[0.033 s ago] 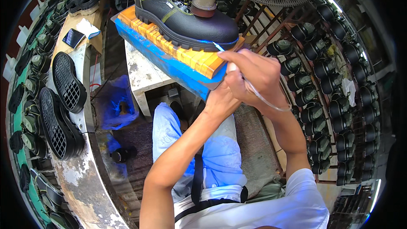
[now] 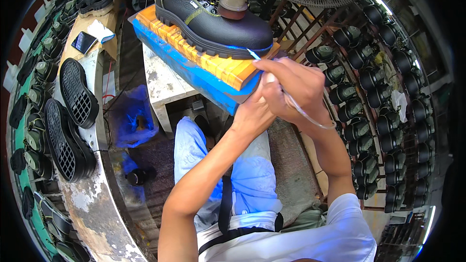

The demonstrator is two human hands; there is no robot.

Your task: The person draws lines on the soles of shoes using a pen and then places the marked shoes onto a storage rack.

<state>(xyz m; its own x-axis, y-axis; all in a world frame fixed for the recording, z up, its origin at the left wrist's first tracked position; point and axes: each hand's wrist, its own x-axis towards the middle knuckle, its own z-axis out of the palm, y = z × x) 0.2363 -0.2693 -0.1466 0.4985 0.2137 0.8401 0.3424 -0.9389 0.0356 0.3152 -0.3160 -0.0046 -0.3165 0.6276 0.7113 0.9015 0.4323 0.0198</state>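
- The black boot [image 2: 213,17] sits on an orange-and-blue block [image 2: 204,65], its long axis running upper-left to lower-right, toe toward the hands.
- Right hand [image 2: 296,90] pinches a thin pen-like tool [image 2: 255,54] at the toe.
- Left hand [image 2: 255,109], curled, braces the block's near corner.

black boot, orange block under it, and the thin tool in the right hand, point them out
black boot [image 2: 228,24], head view, on the leather toe cap
orange block [image 2: 213,63], head view, on its ribbed top face
thin tool [image 2: 253,54], head view, on its tip at the sole edge
right hand [image 2: 296,85], head view, on the knuckles
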